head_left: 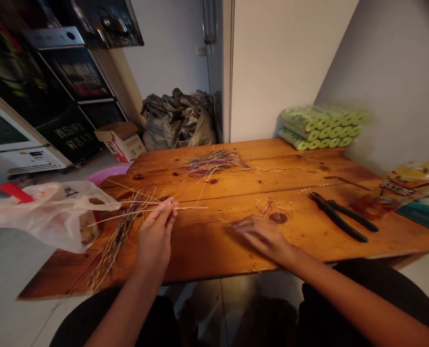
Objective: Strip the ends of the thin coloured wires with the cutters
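Wooden tabletop [207, 255] before us, our left hand [156, 236] pinches a sheaf of coloured wires [122, 236], gathering the strands; our right hand [261, 238] lies open, just below wire snippets [274, 208], with black-handled pliers [339, 217] to its right, within reach.

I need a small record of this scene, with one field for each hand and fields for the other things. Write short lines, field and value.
Left hand: pinches long thin wires
Right hand: open, low over the wooden table, nearest a small heap of short coloured wires
Near the hands: black-handled pliers, a large pile of coloured wires
Rest: white plastic bag, green rolls, cardboard box
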Action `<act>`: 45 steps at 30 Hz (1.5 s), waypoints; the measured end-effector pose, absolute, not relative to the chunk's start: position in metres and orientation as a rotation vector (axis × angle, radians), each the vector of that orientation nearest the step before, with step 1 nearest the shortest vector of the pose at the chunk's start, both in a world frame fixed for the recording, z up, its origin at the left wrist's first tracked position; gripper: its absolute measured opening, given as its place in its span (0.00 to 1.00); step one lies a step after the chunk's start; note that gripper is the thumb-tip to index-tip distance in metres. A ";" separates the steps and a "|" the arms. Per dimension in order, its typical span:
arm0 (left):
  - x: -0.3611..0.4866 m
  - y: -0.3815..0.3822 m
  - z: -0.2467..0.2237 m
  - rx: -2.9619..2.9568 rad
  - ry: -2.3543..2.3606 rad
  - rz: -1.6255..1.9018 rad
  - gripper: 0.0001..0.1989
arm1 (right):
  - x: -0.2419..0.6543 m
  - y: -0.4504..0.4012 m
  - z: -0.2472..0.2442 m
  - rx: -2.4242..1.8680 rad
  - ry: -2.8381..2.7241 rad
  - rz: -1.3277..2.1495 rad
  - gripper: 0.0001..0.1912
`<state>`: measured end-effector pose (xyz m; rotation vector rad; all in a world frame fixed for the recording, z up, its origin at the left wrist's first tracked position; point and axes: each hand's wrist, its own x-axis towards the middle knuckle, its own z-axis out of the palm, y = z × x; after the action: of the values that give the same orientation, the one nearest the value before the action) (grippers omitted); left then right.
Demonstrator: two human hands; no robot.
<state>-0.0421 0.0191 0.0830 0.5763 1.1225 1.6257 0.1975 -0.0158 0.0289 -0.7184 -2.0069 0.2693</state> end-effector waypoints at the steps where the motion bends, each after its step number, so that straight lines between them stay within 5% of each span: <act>1: -0.042 0.020 0.084 0.558 1.113 1.640 0.07 | 0.198 -0.007 0.032 -0.806 -1.815 0.300 0.06; 5: -0.038 0.021 0.081 0.555 1.100 1.631 0.07 | 0.200 0.053 0.051 -1.136 -1.155 0.725 0.09; 9: -0.029 0.019 0.072 0.597 1.113 1.552 0.06 | 0.201 0.091 0.069 -1.216 -1.107 0.930 0.15; 13: -0.020 0.011 0.065 0.656 1.084 1.391 0.04 | 0.193 0.060 0.078 -1.211 -1.160 0.996 0.15; 19: -0.008 -0.004 0.058 0.813 1.021 1.179 0.12 | 0.170 -0.005 0.060 -0.893 -1.395 1.644 0.20; 31: 0.007 -0.017 0.043 1.100 0.971 0.527 0.14 | 0.175 -0.012 0.037 -0.992 -1.252 1.533 0.14; 45: 0.004 -0.018 0.049 1.087 0.991 0.523 0.12 | 0.178 -0.017 0.036 -1.002 -1.236 1.612 0.11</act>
<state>0.0036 -0.0184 0.0494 1.0873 0.9911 0.5230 0.1783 -0.0170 0.0362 -1.0018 -1.2359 1.6116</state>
